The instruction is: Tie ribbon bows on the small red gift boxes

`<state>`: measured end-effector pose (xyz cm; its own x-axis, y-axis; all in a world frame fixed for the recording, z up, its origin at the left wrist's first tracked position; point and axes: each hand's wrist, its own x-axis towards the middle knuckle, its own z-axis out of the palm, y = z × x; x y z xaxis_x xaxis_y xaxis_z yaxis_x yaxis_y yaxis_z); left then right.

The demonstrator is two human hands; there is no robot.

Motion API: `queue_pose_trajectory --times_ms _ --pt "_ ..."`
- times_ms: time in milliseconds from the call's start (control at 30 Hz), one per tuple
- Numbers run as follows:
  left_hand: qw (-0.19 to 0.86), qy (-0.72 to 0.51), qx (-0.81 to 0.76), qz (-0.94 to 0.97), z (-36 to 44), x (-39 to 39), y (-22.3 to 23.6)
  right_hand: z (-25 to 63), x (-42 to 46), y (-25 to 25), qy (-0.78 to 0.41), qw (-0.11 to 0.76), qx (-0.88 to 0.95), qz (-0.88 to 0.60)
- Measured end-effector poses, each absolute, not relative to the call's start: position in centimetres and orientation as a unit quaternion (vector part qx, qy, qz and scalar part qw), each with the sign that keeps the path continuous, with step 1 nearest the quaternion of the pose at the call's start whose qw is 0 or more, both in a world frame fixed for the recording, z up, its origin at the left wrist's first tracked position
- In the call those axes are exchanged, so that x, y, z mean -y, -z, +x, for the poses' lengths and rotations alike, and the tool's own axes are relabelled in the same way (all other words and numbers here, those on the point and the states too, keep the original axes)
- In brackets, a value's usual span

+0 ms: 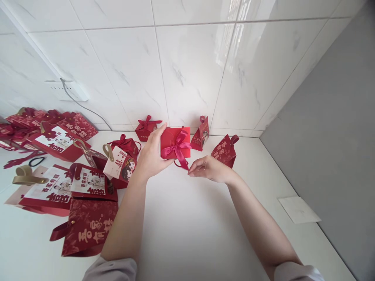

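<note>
A small red gift box (pixel 165 134) with a shiny magenta ribbon bow (pixel 178 147) on its near face is held up in the middle of the head view. My left hand (pixel 154 154) grips the box from its left side, thumb and fingers around it. The lower ribbon tail is pinched between the fingertips of my right hand (pixel 209 168), just below and right of the box. A thin dark red cord loop hangs under the box. Behind the box stand a red box with a bow (pixel 145 130) and a triangular red box (pixel 201 134); another red box (pixel 225 152) is by my right wrist.
Many red and white gift boxes crowd the left side of the white table (pixel 181 234), including a dark red handled box (pixel 90 224) near my left forearm. A white tiled wall (pixel 190 74) stands behind, with a socket (pixel 66 91) and grey cable. At right are a white square (pixel 299 209) and a grey surface.
</note>
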<state>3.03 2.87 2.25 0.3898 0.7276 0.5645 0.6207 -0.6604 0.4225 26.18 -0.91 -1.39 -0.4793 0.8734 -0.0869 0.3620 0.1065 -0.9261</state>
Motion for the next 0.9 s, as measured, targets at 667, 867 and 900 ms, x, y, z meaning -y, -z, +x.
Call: queue_pose_trajectory --times_ms 667,867,900 --pt "0.104 -0.292 -0.412 0.857 2.9 -1.9 -3.6 27.3 1.5 -0.6 -0.523 0.456 0.594 -0.408" --pt "0.059 -0.257 -0.410 0.873 3.4 -1.6 -3.5 25.9 2.0 -0.5 -0.440 0.375 0.651 -0.492" --pt "0.047 -0.251 -0.407 0.877 3.6 -1.6 -3.4 25.7 2.1 -0.3 -0.421 0.365 0.652 -0.513"
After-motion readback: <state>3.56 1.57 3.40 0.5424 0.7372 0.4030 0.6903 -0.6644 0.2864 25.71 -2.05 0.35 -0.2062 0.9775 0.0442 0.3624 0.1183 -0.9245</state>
